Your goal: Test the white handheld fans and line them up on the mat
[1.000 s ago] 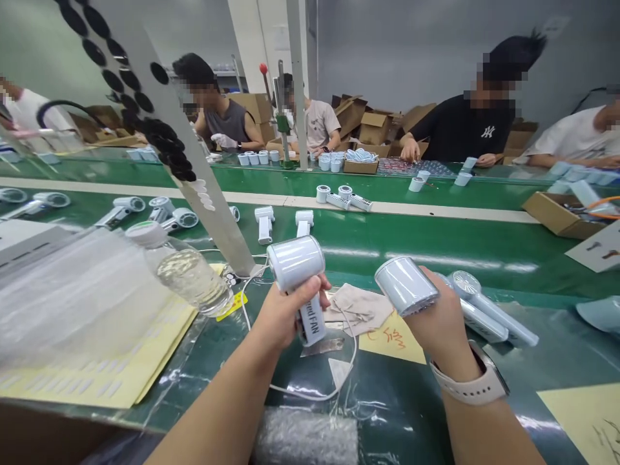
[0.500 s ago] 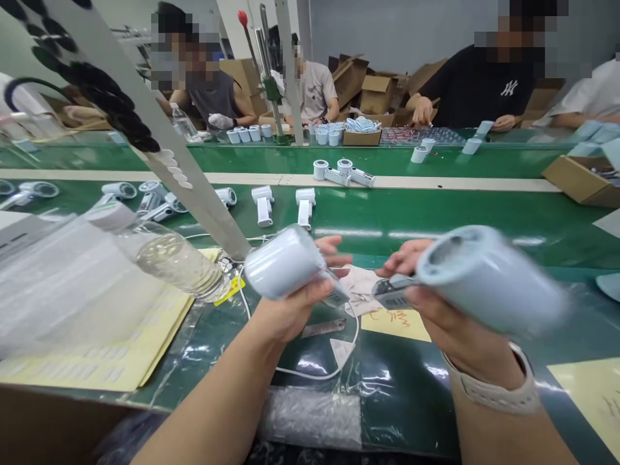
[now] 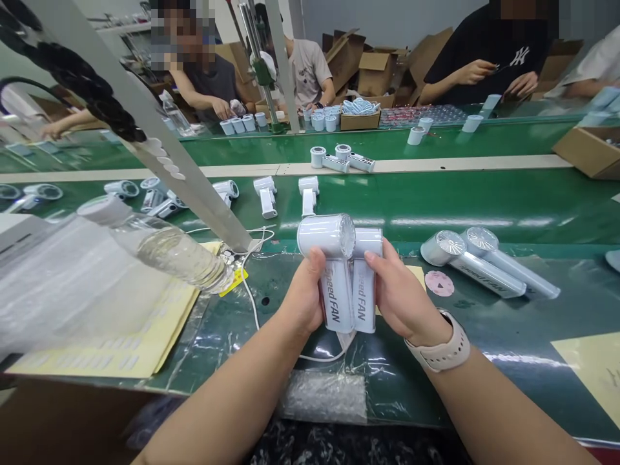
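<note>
Left hand (image 3: 305,294) wraps the outer side of one Speed FAN handheld fan (image 3: 338,294), thumb across the front just under the fan head. Right hand (image 3: 400,294) grips a second Speed FAN handheld fan (image 3: 364,294) the same way, thumb on its front near the head; fingers behind mostly hidden. Hands not touching each other, fans between them.

Both fans about upright, handles down, side by side at mid-view over the desk (image 3: 402,387). Handles look to be touching, or nearly. Handle bottoms: can't tell if clear of the desk. Left fan's head overlaps the right one's, probably because heads are wider than handles, so one has to sit in front. Lettering on both faces the wearer, so it reads easily; outer grips likely leave those fronts uncovered.

Two more handheld fans (image 3: 487,272) lie parallel on the desk at right, likely laid flat so the round heads don't roll. Pink disc (image 3: 439,283) just beside them. White cable (image 3: 249,300) loops behind and under the held pair. Yellow sheets (image 3: 92,361) at left, clear plastic (image 3: 72,278) over part of them, seemingly pushed aside for handling room.
</note>
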A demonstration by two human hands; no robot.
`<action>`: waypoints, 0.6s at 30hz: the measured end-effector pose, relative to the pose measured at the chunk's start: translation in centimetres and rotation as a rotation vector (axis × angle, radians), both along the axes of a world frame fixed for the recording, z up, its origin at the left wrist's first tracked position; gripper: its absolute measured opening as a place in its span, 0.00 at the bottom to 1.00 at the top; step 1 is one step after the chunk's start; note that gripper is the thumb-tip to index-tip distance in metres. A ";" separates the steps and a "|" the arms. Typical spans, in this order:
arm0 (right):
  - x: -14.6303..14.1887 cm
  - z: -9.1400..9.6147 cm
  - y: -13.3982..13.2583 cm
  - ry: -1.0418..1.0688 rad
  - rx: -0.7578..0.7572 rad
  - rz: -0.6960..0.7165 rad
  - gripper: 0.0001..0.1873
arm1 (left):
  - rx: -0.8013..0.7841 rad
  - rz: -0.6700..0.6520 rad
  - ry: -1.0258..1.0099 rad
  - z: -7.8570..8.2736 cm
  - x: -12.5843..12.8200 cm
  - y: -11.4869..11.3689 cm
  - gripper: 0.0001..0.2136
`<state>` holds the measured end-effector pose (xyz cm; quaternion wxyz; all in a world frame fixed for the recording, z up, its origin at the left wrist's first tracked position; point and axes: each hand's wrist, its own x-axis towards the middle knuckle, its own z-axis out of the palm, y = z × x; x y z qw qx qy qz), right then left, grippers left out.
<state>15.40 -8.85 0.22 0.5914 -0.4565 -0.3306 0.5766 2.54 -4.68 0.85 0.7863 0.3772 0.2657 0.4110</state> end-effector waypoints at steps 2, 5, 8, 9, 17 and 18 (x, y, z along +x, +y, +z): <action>-0.2 -0.2 0.0 0.004 -0.008 0.013 0.28 | 0.004 0.003 -0.014 -0.4 0.3 -0.2 0.38; -1.0 -1.1 0.1 -0.014 0.009 0.018 0.45 | 0.010 0.045 -0.006 -0.9 0.9 -0.5 0.37; -2.0 -1.6 -0.2 -0.198 0.043 0.029 0.68 | 0.004 0.149 -0.006 -1.1 1.4 -0.8 0.33; -2.1 -1.4 -0.4 -0.297 0.047 0.030 0.72 | 0.002 0.161 -0.008 -1.0 1.4 -0.9 0.32; 10.1 5.7 -3.0 -1.112 0.256 -0.565 0.57 | 0.220 0.088 0.262 -0.5 0.4 0.6 0.34; 13.3 6.1 -3.4 -1.159 0.162 -0.584 0.56 | 0.193 0.068 0.302 -0.5 0.3 0.7 0.32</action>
